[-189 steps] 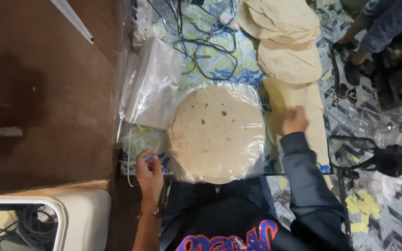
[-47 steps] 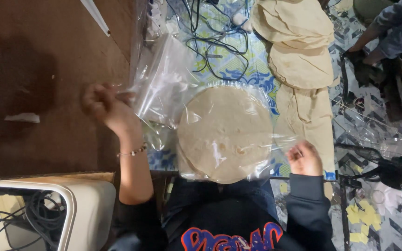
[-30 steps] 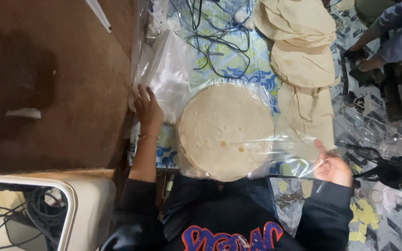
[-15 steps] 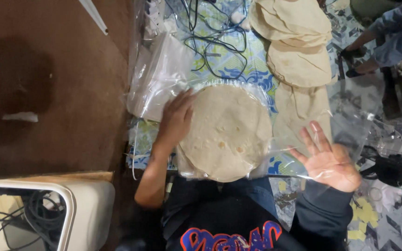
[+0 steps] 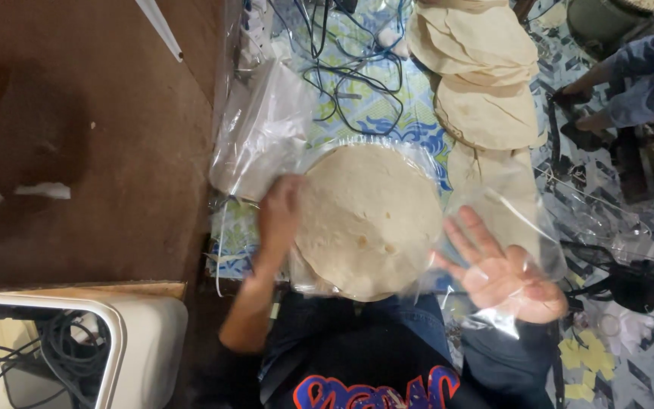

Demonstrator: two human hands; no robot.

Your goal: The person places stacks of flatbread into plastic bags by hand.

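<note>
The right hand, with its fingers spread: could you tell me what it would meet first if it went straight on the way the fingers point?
Probably the bagged stack of flatbreads: the right hand points up-left toward its near edge. Height above the stack is unclear.

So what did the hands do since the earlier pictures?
The left hand came back from the brown floor to the left edge of the bagged tortilla stack. The right hand let go of the bag's edge and now spreads open, palm up, under loose clear plastic. The tortillas on the mat stayed put.
</note>
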